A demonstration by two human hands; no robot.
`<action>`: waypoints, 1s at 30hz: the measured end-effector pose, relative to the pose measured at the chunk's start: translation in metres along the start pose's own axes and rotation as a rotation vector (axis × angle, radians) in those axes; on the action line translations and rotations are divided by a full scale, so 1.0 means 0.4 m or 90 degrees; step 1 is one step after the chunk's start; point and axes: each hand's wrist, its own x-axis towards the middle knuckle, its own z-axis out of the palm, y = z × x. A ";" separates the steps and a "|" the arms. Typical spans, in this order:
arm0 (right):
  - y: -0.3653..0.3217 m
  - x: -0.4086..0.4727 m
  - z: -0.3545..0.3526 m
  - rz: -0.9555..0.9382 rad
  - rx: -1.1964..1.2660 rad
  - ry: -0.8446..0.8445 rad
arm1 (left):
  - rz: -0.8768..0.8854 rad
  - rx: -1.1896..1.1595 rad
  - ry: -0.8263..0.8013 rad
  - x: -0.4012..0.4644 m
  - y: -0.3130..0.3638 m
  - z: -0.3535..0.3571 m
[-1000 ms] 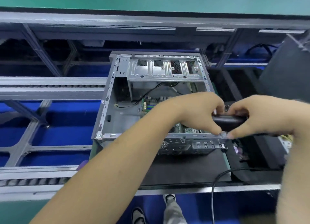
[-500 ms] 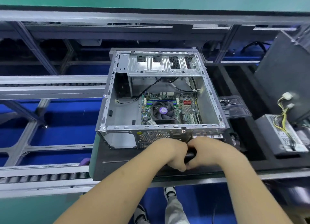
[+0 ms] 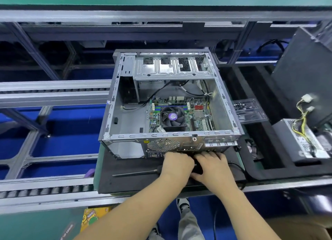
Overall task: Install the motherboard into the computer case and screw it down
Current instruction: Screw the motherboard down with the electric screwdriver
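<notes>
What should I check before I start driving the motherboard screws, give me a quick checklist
1. Motherboard lying inside the computer case: ok.
2. Board seated on its standoffs: cannot tell.
3. Screwdriver in hand: ok; the left hand and right hand both hold its handle, and it lies flat on the black mat in front of the case.
4. Screw on the tip: cannot tell.
5. Screws at hand: ok, in the clear tray to the right of the case.
</notes>
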 end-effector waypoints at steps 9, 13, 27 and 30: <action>-0.053 0.012 -0.100 -0.005 -0.001 -0.126 | -0.007 0.068 -0.063 -0.001 -0.001 -0.059; -0.066 0.009 -0.251 -0.043 0.052 -0.293 | 0.046 -0.024 -0.133 -0.023 -0.019 -0.159; -0.003 0.344 -0.393 -0.089 0.259 0.035 | -0.187 -0.274 0.162 0.139 -0.401 -0.251; -0.031 0.416 -0.345 -0.161 0.147 -0.097 | -0.231 -0.362 0.103 0.157 -0.434 -0.164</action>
